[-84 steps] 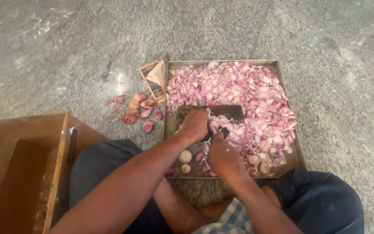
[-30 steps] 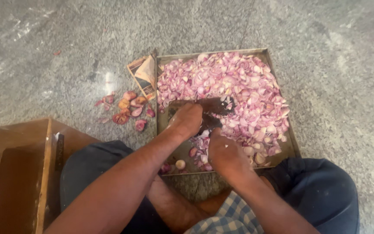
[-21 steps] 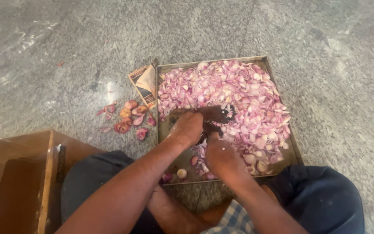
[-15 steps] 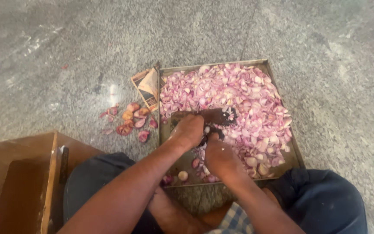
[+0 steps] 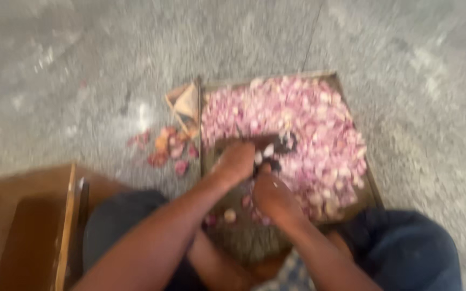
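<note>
Seen from above through heavy motion blur, a person sits on a speckled grey stone floor (image 5: 82, 64) that fills the upper half of the frame. At the lower left edge stands a brown wooden box (image 5: 22, 237), its thin upright side catching the light. Just right of it, in the left centre, a small heap of reddish onion skins (image 5: 163, 148) lies loose on the floor, with a folded scrap of tan cardboard (image 5: 185, 105) above it, touching the left rim of a shallow metal tray (image 5: 370, 188). The tray sits in the centre right of the frame and is piled with pale pink and purple peeled onion pieces (image 5: 308, 118), which cover most of its bottom. The left hand (image 5: 235, 161) comes up from the lower left on a bare forearm and rests curled over the near left part of the tray, its fingers folded down on something that the blur hides; what it grips cannot be made out. Between the two hands a dark, flat object (image 5: 276, 144) lies across the onion pieces, its shape too smeared to name. The right hand (image 5: 271, 194) lies just below and to the right of the left one, close beside it, also bent inward over the tray; whether it holds anything cannot be told. A few single onion pieces lie under the wrists near the tray's lower edge. A dark blue trouser knee (image 5: 405, 253) fills the lower right corner.
</note>
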Demonstrator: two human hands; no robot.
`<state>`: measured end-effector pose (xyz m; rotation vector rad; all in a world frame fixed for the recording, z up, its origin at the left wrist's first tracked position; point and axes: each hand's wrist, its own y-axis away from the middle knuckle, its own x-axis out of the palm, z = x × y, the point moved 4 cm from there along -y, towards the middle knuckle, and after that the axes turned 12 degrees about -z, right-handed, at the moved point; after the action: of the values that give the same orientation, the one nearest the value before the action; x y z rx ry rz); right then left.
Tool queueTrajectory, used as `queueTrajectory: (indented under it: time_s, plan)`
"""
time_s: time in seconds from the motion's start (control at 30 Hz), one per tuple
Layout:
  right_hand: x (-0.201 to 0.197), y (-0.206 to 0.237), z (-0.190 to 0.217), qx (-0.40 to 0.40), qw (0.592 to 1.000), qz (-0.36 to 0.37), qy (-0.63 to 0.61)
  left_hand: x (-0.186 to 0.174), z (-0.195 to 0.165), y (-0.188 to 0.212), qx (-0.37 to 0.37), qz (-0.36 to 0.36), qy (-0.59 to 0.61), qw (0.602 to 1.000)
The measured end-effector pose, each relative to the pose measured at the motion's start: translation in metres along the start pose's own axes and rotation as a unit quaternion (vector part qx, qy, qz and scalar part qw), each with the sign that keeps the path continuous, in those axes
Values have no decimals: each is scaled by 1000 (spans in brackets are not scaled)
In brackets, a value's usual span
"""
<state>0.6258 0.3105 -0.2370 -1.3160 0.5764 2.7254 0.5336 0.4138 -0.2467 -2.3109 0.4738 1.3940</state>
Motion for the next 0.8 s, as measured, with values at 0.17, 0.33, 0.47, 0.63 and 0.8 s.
queueTrajectory:
  time_s: [0.17, 0.33, 0.47, 0.63, 0.8]
  plan:
    - [-20, 15, 22, 25, 997, -3, -73, -4, -4, -5, 52, -33, -94, 994]
    - [-16, 32, 22, 189, 959, 83, -194, 4, 4, -3, 51, -35, -16, 998]
    - [-13, 28, 18, 79, 983, 57, -158, 11, 11, 1, 56, -46, -6, 997]
    - [2, -8, 18, -1, 984, 12, -180, 5, 8, 2, 88, -62, -20, 994]
    - [16, -13, -11, -21, 995, -3, -101, -4, -5, 5, 125, -59, -17, 990]
